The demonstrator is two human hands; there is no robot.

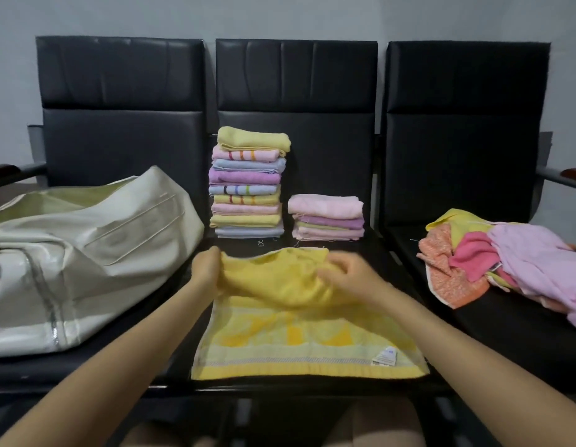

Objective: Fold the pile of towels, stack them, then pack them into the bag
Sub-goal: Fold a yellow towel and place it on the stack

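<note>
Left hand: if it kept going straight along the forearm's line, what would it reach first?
Probably the taller towel stack behind the yellow towel that the left hand grips; depth is unclear.

Bare seat strip between bag (86, 253) and tall stack (248, 182); unfolded pile (506, 262) crowds right seat.
</note>
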